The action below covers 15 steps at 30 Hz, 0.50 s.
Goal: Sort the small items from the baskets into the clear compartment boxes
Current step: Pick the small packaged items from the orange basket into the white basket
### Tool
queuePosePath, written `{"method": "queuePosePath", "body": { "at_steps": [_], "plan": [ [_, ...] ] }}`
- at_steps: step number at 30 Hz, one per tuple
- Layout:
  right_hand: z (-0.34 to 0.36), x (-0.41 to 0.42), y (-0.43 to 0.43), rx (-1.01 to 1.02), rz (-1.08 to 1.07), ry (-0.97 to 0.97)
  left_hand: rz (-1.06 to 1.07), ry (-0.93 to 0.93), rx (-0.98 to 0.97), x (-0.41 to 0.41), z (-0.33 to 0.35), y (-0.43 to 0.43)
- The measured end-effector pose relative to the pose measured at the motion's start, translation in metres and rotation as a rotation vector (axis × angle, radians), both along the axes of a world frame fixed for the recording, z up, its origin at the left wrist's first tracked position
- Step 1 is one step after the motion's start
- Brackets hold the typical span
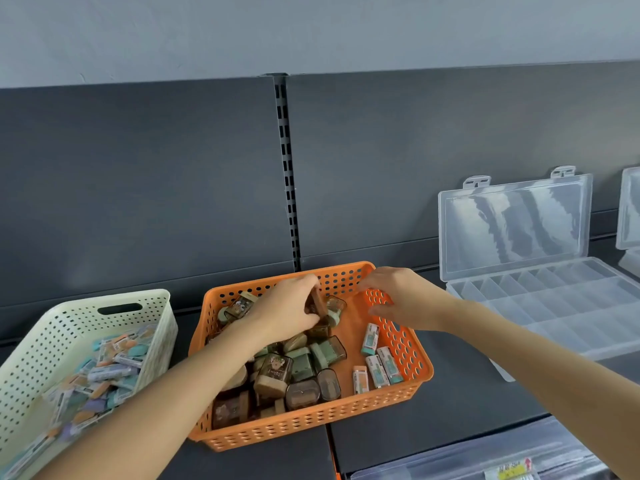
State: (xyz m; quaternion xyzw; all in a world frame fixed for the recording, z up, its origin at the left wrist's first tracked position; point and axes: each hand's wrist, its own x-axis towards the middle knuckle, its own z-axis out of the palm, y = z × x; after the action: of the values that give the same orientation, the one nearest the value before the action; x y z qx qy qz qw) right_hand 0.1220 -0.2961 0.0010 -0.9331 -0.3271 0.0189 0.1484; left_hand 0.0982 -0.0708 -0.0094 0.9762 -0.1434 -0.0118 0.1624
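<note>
An orange perforated basket stands on the dark shelf, full of small brown and green sharpeners with a few sleeved erasers along its right side. My left hand reaches into the basket's far end and pinches a brown sharpener. Over the basket's far right corner hovers my right hand, fingers loosely spread and holding nothing. To the right lies a clear compartment box, its lid standing up and its compartments bare.
A cream perforated basket with several pastel erasers sits tilted at the left. A second clear box shows at the right edge. Another clear container with a yellow label lies on a lower shelf. A dark back panel rises behind the shelf.
</note>
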Motion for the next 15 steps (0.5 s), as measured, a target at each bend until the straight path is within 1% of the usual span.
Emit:
{"method": "queuePosePath", "body": {
  "at_steps": [3,6,8,9,11,13,15],
  "plan": [
    [-0.001,-0.001,-0.002,0.027,0.002,0.018,0.012,0.003,0.101,0.003,-0.009,0.011],
    [-0.003,0.0,-0.004,0.072,-0.031,0.011,-0.011,-0.115,0.172,0.001,-0.011,0.006],
    [-0.003,0.0,-0.004,0.109,-0.056,0.01,-0.101,-0.166,0.153,-0.002,-0.009,-0.005],
    [-0.002,0.001,-0.004,0.131,-0.066,0.005,-0.176,-0.155,0.135,-0.004,-0.008,-0.012],
    [-0.003,0.002,-0.005,0.171,-0.077,-0.007,-0.337,-0.056,0.119,-0.009,-0.006,-0.027],
    [-0.004,0.003,-0.007,0.199,-0.091,-0.011,-0.486,0.04,0.162,-0.013,-0.011,-0.039],
    [-0.004,0.003,-0.008,0.218,-0.115,-0.007,-0.591,0.096,0.237,-0.014,-0.019,-0.048]
  ]
}}
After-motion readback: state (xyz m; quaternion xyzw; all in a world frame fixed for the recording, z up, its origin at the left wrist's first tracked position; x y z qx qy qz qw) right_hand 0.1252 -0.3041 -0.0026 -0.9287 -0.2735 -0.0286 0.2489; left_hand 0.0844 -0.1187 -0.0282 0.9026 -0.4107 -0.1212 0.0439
